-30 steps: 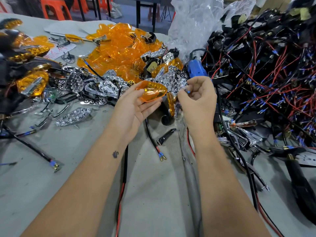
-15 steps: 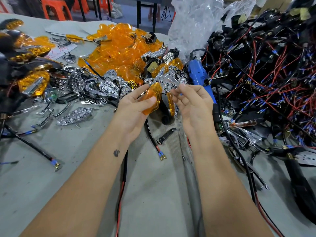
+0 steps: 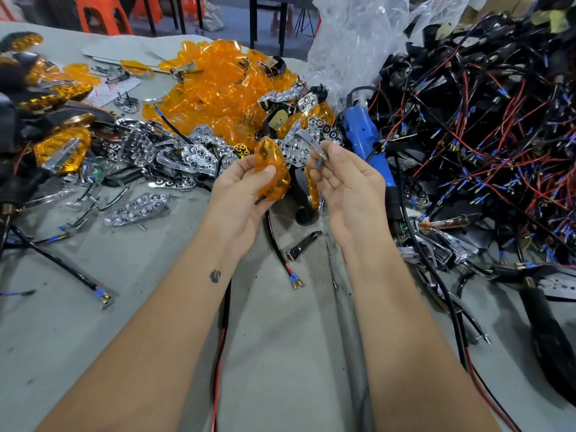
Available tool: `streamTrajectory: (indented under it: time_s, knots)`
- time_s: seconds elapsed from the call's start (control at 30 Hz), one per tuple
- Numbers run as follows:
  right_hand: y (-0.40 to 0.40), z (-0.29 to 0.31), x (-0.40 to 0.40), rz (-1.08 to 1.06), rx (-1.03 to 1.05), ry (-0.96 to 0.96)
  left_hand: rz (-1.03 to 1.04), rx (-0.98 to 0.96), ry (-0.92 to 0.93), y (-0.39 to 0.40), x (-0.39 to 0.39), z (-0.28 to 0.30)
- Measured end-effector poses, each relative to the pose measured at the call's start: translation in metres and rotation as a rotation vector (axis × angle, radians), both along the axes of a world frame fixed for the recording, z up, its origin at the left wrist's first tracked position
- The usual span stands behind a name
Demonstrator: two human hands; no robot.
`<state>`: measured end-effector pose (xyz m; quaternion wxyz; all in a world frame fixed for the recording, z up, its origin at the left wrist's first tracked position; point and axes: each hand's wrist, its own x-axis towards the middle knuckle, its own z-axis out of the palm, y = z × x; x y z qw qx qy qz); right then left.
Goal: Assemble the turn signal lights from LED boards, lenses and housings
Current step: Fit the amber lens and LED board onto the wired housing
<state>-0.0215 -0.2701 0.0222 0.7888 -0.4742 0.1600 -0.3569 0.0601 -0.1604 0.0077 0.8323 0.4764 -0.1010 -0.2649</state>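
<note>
**Two hands hold a lens and a small wire end above the counter**

The left hand (image 3: 246, 188) holds an orange lens (image 3: 271, 168). The thumb lies across the front of the lens and the other fingers are curled behind it, so the lens stands almost upright, with its pointed end up. The right hand (image 3: 349, 182) is just beside it, palm up. Its thumb and first finger pinch a small wire end with a blue tip (image 3: 318, 163); the other fingers are loosely bent. The two hands are near each other but do not touch.

Just beyond the fingers of both hands lies a heap of chrome reflectors (image 3: 199, 154), and behind it a big pile of orange lenses (image 3: 218, 88). To the right of the right fingers lies a blue tool (image 3: 363, 132), and further right a large tangle of black, red and blue wires (image 3: 486, 126). Above that tool stands a clear plastic bag (image 3: 355, 35).

Below the left fingers a single reflector (image 3: 135, 208) lies alone on the grey counter (image 3: 280, 353). Between the two wrists a black cable with two blue ends (image 3: 293, 277) lies on the counter, and near it a small black bracket (image 3: 302, 244). Far to the left of the left fingers some finished lights (image 3: 62, 149) with orange lenses lie together.
</note>
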Motion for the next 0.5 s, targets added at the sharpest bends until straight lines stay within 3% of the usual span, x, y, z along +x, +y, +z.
streamTrajectory:
  time_s: [0.33, 0.5]
  knots:
    - [-0.0041, -0.002, 0.0041, 0.053, -0.075, 0.027, 0.009, -0.009, -0.037, 0.0006, -0.0042, 0.0011]
    - [-0.0024, -0.0014, 0.0022, 0.044, -0.232, 0.071, 0.043, 0.014, -0.065, -0.0006, -0.0036, -0.0014]
